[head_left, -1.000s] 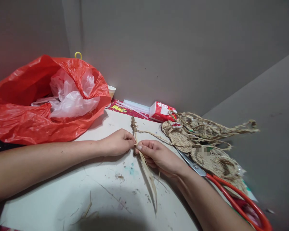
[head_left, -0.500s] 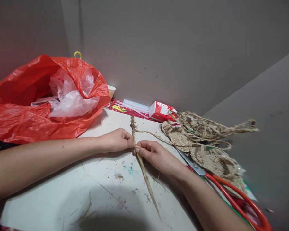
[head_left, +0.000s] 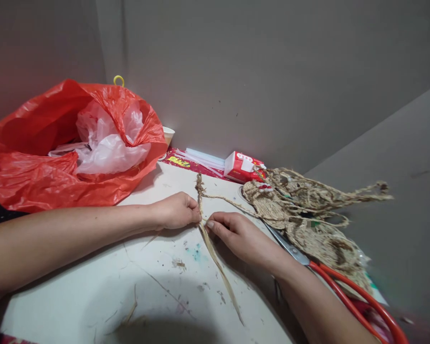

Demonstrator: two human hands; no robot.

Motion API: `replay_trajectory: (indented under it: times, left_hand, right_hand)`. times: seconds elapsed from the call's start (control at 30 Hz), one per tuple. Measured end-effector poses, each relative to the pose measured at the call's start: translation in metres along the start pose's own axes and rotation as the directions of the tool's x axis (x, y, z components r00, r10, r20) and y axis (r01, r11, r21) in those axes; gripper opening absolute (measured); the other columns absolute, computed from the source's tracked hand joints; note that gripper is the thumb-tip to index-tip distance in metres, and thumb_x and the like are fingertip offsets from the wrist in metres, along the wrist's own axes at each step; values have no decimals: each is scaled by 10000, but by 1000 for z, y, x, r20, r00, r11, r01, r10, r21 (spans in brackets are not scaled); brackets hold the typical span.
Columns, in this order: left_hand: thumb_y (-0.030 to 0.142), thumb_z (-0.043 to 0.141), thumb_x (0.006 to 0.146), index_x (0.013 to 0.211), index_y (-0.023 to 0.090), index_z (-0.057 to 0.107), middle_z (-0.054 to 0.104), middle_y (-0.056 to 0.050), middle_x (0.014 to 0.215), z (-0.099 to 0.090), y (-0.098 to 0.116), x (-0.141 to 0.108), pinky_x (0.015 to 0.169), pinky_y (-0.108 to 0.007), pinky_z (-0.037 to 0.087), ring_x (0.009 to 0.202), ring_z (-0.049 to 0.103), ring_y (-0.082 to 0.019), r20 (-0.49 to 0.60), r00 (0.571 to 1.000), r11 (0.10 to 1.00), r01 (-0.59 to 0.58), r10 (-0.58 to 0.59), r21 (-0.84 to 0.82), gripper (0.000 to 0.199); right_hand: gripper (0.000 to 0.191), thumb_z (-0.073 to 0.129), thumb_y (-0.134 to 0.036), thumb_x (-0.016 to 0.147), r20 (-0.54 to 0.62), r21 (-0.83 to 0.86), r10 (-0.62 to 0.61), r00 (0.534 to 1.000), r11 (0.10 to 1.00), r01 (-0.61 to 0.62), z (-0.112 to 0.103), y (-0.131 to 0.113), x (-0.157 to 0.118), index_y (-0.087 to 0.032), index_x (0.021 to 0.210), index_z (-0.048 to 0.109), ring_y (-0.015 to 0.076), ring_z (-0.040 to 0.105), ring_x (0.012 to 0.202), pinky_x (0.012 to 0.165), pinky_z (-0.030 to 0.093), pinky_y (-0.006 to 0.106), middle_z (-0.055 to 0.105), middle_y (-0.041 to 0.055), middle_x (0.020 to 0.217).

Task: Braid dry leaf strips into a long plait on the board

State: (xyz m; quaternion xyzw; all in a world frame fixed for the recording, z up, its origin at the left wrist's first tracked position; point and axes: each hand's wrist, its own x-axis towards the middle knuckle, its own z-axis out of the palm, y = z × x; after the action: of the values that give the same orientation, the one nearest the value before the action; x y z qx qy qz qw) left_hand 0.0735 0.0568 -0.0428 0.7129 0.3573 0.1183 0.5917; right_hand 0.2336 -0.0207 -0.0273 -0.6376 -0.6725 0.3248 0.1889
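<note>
My left hand (head_left: 177, 210) pinches a short braided straw cord (head_left: 200, 193) where the weaving ends. Just right of it, my right hand (head_left: 236, 234) has thumb and forefinger pressed together on what looks like a thin strand drawn out sideways from the cord. Below the fingers a long flat straw strip (head_left: 218, 265) hangs toward me over the white tabletop. From near the cord's knotted, frayed top a twisted straw string (head_left: 227, 200) runs right to a heap of woven straw pieces (head_left: 272, 205).
Large scissors with red handles (head_left: 358, 282) lie beside my right forearm. A red plastic bag (head_left: 25, 181) with clear plastic inside fills the back left. A paper cup (head_left: 168, 135), pale sticks (head_left: 202, 157) and a red-and-white packet (head_left: 245, 167) stand along the wall. Straw scraps (head_left: 132, 306) litter the white tabletop (head_left: 57, 296).
My right hand has shifted slightly right, away from the left fingers. The long straw strip now hangs free of it with a bend. The left hand keeps its pinch.
</note>
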Motion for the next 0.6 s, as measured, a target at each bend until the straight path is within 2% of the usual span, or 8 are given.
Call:
replay_trajectory:
  times: [0.07, 0.13, 0.23, 0.33, 0.4, 0.47, 0.57, 0.6]
  left_hand:
    - [287, 531, 668, 601, 140, 541, 439, 49, 517, 0, 0, -1, 468, -194, 248, 496, 340, -71, 0, 1000, 1000, -12, 12, -2, 161]
    - [289, 527, 672, 598, 135, 553, 469, 45, 516, 1, 1, -2, 470, -192, 259, 489, 350, -67, 0, 1000, 1000, -13, 13, -20, 173]
    - [264, 524, 672, 568, 134, 539, 490, 38, 495, 1, 4, -4, 445, -190, 257, 445, 345, -56, 2, 1000, 995, 27, -27, -92, 167]
    - [233, 532, 672, 545, 154, 507, 389, 63, 390, 1, 6, -4, 377, -201, 186, 356, 261, -47, 26, 994, 976, 113, -110, -184, 151]
    - [227, 543, 677, 538, 167, 487, 311, 80, 350, 2, 8, -4, 349, -215, 127, 323, 204, -47, 49, 987, 957, 160, -152, -244, 162]
    - [226, 559, 682, 545, 170, 486, 300, 83, 351, 2, 9, -4, 338, -217, 104, 317, 196, -46, 55, 985, 942, 174, -165, -288, 165]
    - [226, 584, 687, 572, 167, 509, 318, 84, 356, 4, 8, -5, 331, -210, 110, 317, 208, -43, 47, 986, 933, 165, -158, -319, 149]
    - [227, 587, 690, 574, 167, 511, 319, 84, 353, 5, 7, -6, 329, -210, 114, 315, 211, -43, 53, 987, 931, 161, -152, -326, 151]
  right_hand:
    - [253, 473, -309, 817, 18, 63, 53, 998, 997, -54, 1, -1, -1, -180, 608, 531, 115, 371, 520, 486, 276, 234, 437, -27, 544]
    - [253, 462, -334, 823, 69, 195, 129, 989, 971, -140, 5, -3, -2, -172, 661, 570, 94, 321, 455, 436, 242, 221, 384, -49, 501]
    - [293, 435, -390, 838, 156, 419, 201, 967, 873, -249, 16, -9, -4, -166, 713, 576, 74, 209, 379, 378, 160, 211, 279, -89, 434]
    - [278, 398, -376, 851, 167, 492, 201, 965, 831, -258, 25, -15, -7, -175, 725, 543, 74, 262, 326, 363, 215, 200, 337, -89, 389]
    - [259, 371, -330, 855, 125, 405, 218, 968, 879, -250, 29, -18, -7, -183, 702, 519, 93, 364, 320, 384, 292, 210, 416, -62, 388]
    - [267, 361, -284, 851, 41, 238, 223, 974, 945, -226, 32, -20, -8, -188, 636, 485, 110, 434, 361, 420, 324, 222, 464, -29, 411]
    - [283, 375, -237, 844, -127, -43, 125, 984, 990, -132, 38, -25, -12, -187, 573, 436, 121, 463, 472, 485, 317, 238, 518, 17, 497]
    - [275, 381, -227, 846, -150, -119, 81, 985, 988, -99, 40, -28, -16, -185, 579, 434, 123, 459, 501, 504, 312, 245, 534, 26, 532]
